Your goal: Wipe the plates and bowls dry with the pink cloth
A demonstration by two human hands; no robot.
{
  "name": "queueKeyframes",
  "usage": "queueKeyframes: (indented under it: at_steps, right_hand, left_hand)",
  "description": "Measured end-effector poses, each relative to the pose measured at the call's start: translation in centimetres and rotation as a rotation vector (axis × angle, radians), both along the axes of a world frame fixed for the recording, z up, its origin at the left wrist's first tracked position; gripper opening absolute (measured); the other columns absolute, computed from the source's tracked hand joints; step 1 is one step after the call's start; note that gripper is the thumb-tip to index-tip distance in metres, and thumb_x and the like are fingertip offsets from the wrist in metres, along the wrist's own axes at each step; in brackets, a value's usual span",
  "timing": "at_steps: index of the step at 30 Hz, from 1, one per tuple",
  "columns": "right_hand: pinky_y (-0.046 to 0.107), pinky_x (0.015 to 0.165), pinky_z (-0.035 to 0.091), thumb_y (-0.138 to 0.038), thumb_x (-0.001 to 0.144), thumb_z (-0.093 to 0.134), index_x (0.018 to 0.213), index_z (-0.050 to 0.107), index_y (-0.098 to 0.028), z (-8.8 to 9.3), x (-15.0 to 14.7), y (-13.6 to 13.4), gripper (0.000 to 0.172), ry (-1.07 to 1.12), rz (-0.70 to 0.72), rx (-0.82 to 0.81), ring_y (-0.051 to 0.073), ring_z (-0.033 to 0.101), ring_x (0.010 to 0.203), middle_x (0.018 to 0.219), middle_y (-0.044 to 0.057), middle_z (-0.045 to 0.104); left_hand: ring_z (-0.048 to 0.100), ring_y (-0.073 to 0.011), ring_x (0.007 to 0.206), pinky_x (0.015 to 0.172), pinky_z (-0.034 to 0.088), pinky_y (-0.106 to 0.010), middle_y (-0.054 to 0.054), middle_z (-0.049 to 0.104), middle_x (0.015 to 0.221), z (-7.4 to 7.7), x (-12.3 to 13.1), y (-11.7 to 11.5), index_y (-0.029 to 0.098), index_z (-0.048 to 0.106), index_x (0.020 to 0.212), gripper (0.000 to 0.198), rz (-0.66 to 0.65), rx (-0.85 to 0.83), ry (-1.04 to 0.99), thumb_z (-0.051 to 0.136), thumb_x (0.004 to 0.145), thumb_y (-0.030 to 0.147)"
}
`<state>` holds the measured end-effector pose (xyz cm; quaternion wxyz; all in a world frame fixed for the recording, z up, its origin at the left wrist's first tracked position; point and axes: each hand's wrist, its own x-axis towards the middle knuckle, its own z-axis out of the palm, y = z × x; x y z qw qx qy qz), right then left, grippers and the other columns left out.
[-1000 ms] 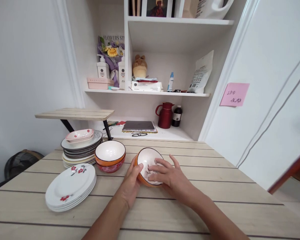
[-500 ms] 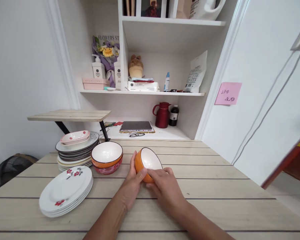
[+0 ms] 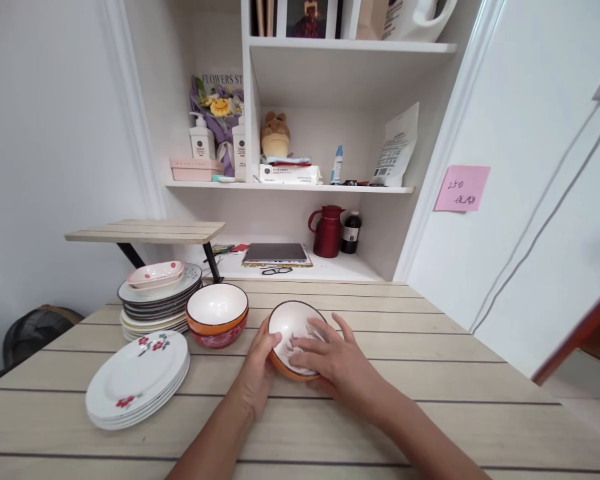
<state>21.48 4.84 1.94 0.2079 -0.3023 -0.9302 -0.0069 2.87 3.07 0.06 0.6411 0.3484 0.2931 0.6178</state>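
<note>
An orange bowl (image 3: pixel 295 320) with a white inside and dark rim is tilted toward me above the table. My left hand (image 3: pixel 260 363) is closed on its left side, thumb hooked over the rim. Over the bowl's right part, my right hand (image 3: pixel 337 357) has its fingers spread across the white inside; its thumb is mostly hidden, and I cannot tell if the fingertips touch. To the left, another orange bowl (image 3: pixel 217 305) is stacked on a red patterned bowl (image 3: pixel 220 338). White plates with red flowers (image 3: pixel 135 377) form a stack at the front left.
Behind the flowered plates stands a stack of dark-edged plates (image 3: pixel 163 308), topped by a pink dotted dish (image 3: pixel 156 273). A small raised wooden shelf (image 3: pixel 147 231) is behind them. At the back are a laptop (image 3: pixel 275 252), glasses (image 3: pixel 277 271), a red jug (image 3: pixel 327 230) and a dark bottle (image 3: pixel 351 233).
The bowl has turned so that its inside faces me more, and it sits slightly lower. My right hand has loosened from the rim, its fingers now spread over the inside.
</note>
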Motion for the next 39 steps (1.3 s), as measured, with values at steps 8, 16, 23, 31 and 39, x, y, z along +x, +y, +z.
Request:
queueKeyframes:
  at_steps: [8, 16, 23, 31, 39]
  right_hand:
    - [0.051, 0.106, 0.021, -0.010, 0.090, 0.054, 0.125, 0.057, -0.040, 0.0, -0.6, -0.6, 0.046, 0.018, -0.033, -0.023, 0.024, 0.058, 0.116, 0.124, -0.001, 0.070]
    - [0.038, 0.088, 0.029, -0.009, 0.086, 0.054, 0.131, 0.050, -0.039, -0.4, -2.3, -1.9, 0.055, 0.231, -0.196, -0.153, 0.020, 0.063, 0.106, 0.125, -0.001, 0.069]
    - [0.036, 0.084, 0.029, -0.005, 0.082, 0.053, 0.124, 0.053, -0.035, -1.1, -3.4, -2.6, 0.051, 0.289, -0.234, -0.172, 0.020, 0.063, 0.100, 0.115, 0.000, 0.072]
    - [0.055, 0.107, 0.018, -0.013, 0.082, 0.064, 0.120, 0.058, -0.041, 0.3, -0.8, -0.4, 0.048, 0.056, -0.017, -0.055, 0.028, 0.041, 0.136, 0.129, -0.004, 0.066]
    - [0.050, 0.107, 0.024, -0.009, 0.087, 0.056, 0.117, 0.061, -0.041, 1.1, -0.3, -0.9, 0.044, 0.024, 0.004, 0.013, 0.022, 0.059, 0.115, 0.120, -0.004, 0.072]
  left_hand:
    - [0.060, -0.0287, 0.119, 0.103, 0.042, -0.042, -0.011, 0.067, 0.126, 0.0, -1.2, 0.6, 0.020, 0.046, 0.143, 0.061, -0.095, -0.073, -0.040, 0.060, 0.089, 0.045]
    - [0.041, -0.0206, 0.139, 0.117, 0.027, -0.036, -0.005, 0.045, 0.152, 0.2, -0.3, 0.1, 0.038, 0.012, 0.154, 0.086, -0.124, 0.090, -0.058, 0.066, 0.088, 0.038]
    - [0.046, -0.0252, 0.134, 0.114, 0.032, -0.039, -0.005, 0.046, 0.151, 0.3, 0.7, -0.5, 0.040, 0.021, 0.153, 0.091, 0.080, 0.050, 0.095, 0.075, 0.080, 0.034]
    - [0.059, -0.0271, 0.119, 0.101, 0.045, -0.036, -0.006, 0.064, 0.132, 0.2, 0.1, 0.0, 0.027, 0.051, 0.138, 0.061, 0.138, 0.005, 0.009, 0.070, 0.081, 0.037]
    - [0.066, -0.0295, 0.109, 0.097, 0.048, -0.041, -0.010, 0.070, 0.121, 0.7, -1.3, 0.4, 0.022, 0.053, 0.138, 0.061, -0.056, -0.122, -0.094, 0.067, 0.083, 0.044]
